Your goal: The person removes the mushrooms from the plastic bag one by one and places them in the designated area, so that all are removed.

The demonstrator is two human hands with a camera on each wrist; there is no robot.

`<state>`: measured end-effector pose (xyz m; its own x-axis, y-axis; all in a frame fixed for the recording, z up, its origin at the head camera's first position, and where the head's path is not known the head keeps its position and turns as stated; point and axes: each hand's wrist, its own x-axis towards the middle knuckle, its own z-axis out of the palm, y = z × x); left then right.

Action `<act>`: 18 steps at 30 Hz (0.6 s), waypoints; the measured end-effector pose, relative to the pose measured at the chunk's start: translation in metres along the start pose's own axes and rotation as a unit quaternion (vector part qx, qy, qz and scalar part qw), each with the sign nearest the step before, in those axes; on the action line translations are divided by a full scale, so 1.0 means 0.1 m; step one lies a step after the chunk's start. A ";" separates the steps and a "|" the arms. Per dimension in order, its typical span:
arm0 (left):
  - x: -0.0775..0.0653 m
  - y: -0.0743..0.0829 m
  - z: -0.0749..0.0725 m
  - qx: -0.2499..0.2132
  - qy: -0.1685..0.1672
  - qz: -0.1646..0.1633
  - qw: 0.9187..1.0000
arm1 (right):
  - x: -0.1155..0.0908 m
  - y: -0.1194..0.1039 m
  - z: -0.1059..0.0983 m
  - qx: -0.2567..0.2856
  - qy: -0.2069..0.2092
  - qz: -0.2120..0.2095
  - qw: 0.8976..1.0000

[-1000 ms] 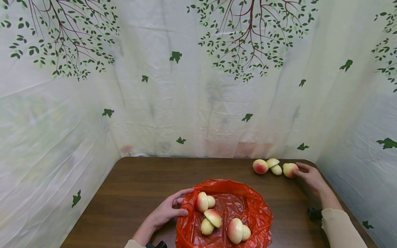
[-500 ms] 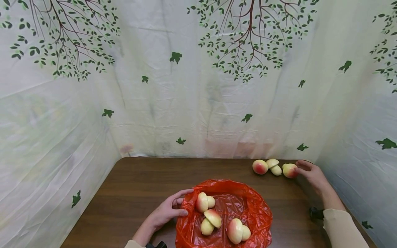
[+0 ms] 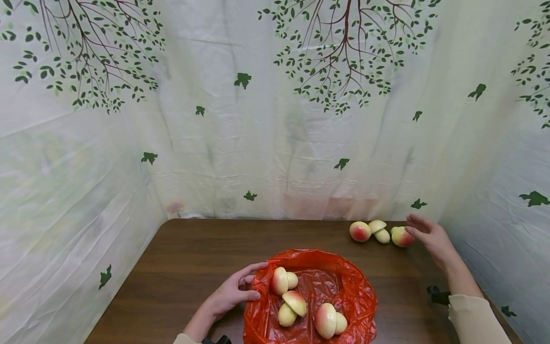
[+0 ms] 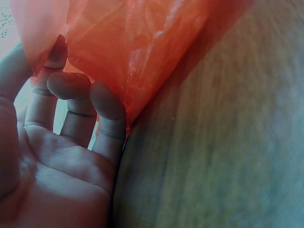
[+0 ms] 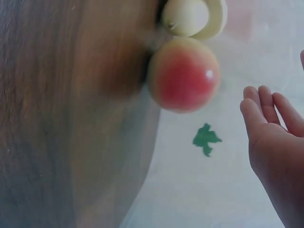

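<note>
My left hand (image 3: 234,291) holds the left rim of a red plastic bag (image 3: 361,286), thumb outside and fingertips at its edge. Up close in the left wrist view, the thin film (image 4: 137,52) drapes over the bent fingers (image 4: 110,102). Inside the bag lie three toy mushrooms, one at the upper left (image 3: 280,280), one below it (image 3: 294,306) and one at the right (image 3: 328,321). My right hand (image 3: 434,241) is empty, its fingers extended just right of a red-and-yellow mushroom (image 3: 401,237). That mushroom's round cap (image 5: 185,76) faces the right wrist camera.
Left of that mushroom, two more lie at the back right of the brown table (image 3: 206,248): a pale one on its side (image 3: 379,231) and one showing a red cap (image 3: 360,231). A leaf-printed curtain (image 3: 275,143) rises behind the table's back edge and along both sides.
My right hand has let go of the rightmost mushroom and risen slightly, fingers straightening. The mushroom stays at the right end of the row. My left hand and the bag have not moved.
</note>
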<state>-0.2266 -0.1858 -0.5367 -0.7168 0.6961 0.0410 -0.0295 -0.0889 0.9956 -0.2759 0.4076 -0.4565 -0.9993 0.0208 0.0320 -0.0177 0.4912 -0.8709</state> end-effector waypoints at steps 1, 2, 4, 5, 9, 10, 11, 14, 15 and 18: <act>0.00 0.00 0.00 0.000 0.000 0.001 1.000 | -0.01 -0.02 0.00 0.001 0.001 -0.004 1.000; 0.00 0.00 0.00 0.000 0.000 0.001 1.000 | -0.03 -0.04 0.01 0.001 0.002 -0.008 1.000; 0.00 0.00 0.00 0.000 -0.001 0.001 1.000 | -0.05 -0.08 0.01 0.006 0.005 -0.016 1.000; 0.00 0.00 0.00 -0.001 -0.001 0.001 1.000 | -0.06 -0.10 0.02 0.010 0.007 -0.021 1.000; 0.00 0.00 0.01 -0.001 -0.001 0.002 1.000 | -0.13 -0.19 0.04 0.040 0.010 -0.041 0.998; 0.00 0.00 0.01 -0.001 -0.001 0.002 1.000 | -0.15 -0.22 0.05 0.051 0.009 -0.047 0.998; 0.00 0.00 0.01 -0.001 -0.001 0.002 1.000 | -0.17 -0.24 0.06 0.065 0.008 -0.052 0.996; 0.00 0.00 0.01 -0.002 -0.001 0.001 1.000 | -0.23 -0.33 0.09 0.097 0.004 -0.075 0.992; 0.00 0.00 0.01 -0.002 -0.001 0.001 1.000 | -0.25 -0.36 0.10 0.109 0.001 -0.081 0.991; 0.00 0.00 0.01 -0.002 -0.002 0.002 1.000 | -0.29 -0.44 0.15 0.120 -0.008 -0.098 0.988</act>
<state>-0.2257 -0.1848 -0.5361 -0.7145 0.6982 0.0456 -0.0295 -0.0952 0.9950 -0.2463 0.3723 -0.4266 -0.9763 -0.0681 0.2055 -0.2162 0.2635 -0.9401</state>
